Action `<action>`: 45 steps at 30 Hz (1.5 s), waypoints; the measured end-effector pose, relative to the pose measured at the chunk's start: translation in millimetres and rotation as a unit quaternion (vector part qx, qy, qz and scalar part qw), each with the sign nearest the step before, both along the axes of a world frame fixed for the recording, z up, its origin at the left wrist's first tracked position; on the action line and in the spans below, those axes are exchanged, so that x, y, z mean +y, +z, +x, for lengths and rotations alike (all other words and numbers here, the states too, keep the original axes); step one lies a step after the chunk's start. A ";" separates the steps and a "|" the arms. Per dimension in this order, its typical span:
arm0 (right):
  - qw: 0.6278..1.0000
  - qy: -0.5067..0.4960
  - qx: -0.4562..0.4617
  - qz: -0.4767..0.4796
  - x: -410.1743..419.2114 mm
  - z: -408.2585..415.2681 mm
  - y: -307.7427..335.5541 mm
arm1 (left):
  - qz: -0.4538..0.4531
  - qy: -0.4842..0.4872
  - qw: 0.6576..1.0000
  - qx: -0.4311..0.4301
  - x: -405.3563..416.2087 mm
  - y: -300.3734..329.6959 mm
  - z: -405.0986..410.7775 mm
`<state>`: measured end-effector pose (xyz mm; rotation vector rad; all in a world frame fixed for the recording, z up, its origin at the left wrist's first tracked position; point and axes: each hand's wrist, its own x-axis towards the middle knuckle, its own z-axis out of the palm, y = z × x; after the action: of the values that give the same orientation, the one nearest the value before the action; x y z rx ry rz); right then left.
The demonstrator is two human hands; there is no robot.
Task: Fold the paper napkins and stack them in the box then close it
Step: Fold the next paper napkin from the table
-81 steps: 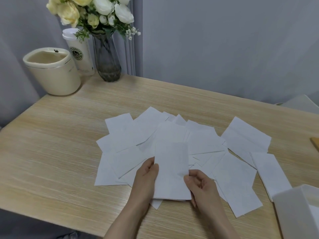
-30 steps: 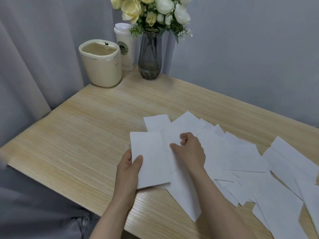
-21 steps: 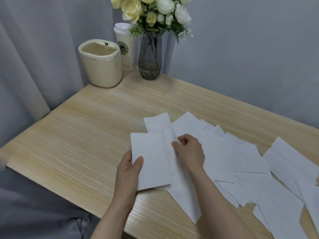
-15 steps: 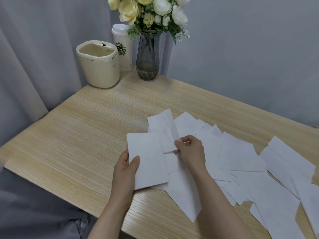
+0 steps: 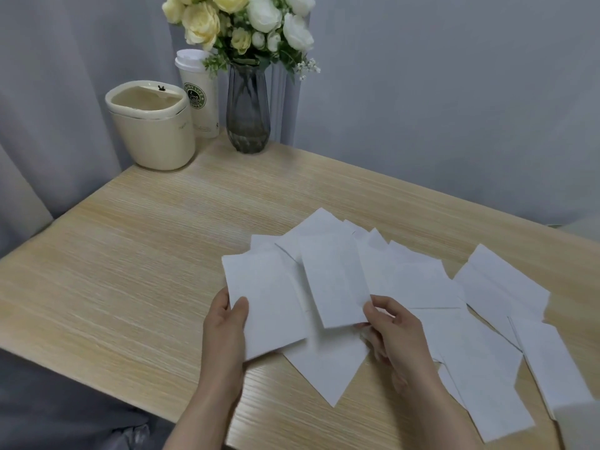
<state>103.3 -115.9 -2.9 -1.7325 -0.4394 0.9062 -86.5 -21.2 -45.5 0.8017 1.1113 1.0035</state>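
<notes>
1. Left hand (image 5: pixel 227 323) at the near middle of the light wood-grain table (image 5: pixel 130 271), thumb curled over the lower left corner of a white rectangular folded paper napkin (image 5: pixel 264 303), fingers underneath, pinching it.
2. Right hand (image 5: pixel 394 329) just to the right, thumb and fingertips closed on the lower right corner of a second white folded paper napkin (image 5: pixel 334 280), held upright-slanted and overlapping the right edge of the first.
3. Both held napkins lifted slightly above a loose spread of white flat paper napkins (image 5: pixel 422 280) lying overlapped on the table, fanning from the centre toward the right edge.
4. One napkin from that spread pointing a corner toward the near table edge, between the two forearms.
5. Further napkins stretching to the lower right, partly cut off by the frame edge.
6. At the bottom right corner, a blurred pale shape; cannot tell what it is.
7. At the far left corner of the table, a cream round plastic bin with a swing lid (image 5: pixel 151 125).
8. Behind and just beside it, a white lidded paper cup with a green round logo (image 5: pixel 198 95).
9. To the right of the cup, a smoky grey ribbed glass vase (image 5: pixel 248 115) holding yellow and white artificial roses (image 5: pixel 240 21).
10. Grey curtain (image 5: pixel 48 92) behind the table on the left, plain grey wall (image 5: pixel 454 92) on the right.
</notes>
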 end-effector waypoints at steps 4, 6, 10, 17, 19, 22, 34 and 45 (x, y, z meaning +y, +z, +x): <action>1.000 0.004 -0.016 0.002 -15.7 3.1 2.0 | 0.010 -0.026 1.000 0.003 -9.6 3.4 17.7; 1.000 0.010 -0.019 0.010 -20.0 2.7 3.5 | 0.008 -0.042 0.999 0.000 -15.0 4.0 25.2; 0.999 0.041 -0.020 0.009 -22.1 -5.5 3.9 | 0.009 -0.077 0.997 0.000 -26.5 4.5 37.9; 0.996 0.081 -0.021 0.010 -21.9 -20.8 1.8 | -0.001 -0.086 0.996 -0.023 -29.7 5.7 42.6; 0.997 0.080 -0.015 0.013 -21.9 -23.1 1.7 | -0.006 -0.084 0.996 -0.023 -29.1 5.3 42.0; 0.996 0.081 -0.017 0.017 -22.4 -27.2 1.0 | -0.007 -0.071 0.997 -0.013 -29.1 3.7 43.2; 0.986 0.050 -0.156 -0.014 -26.0 -34.5 -6.9 | -0.004 -0.077 0.997 0.003 -29.6 3.6 41.8; 0.983 0.137 -0.125 0.004 -25.8 -40.6 -5.8 | -0.008 -0.186 0.982 -0.045 -47.8 11.5 50.4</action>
<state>62.6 -141.7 -8.7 -1.8139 -0.8635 0.8794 -36.0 -69.1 -34.1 0.9026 0.8519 0.7079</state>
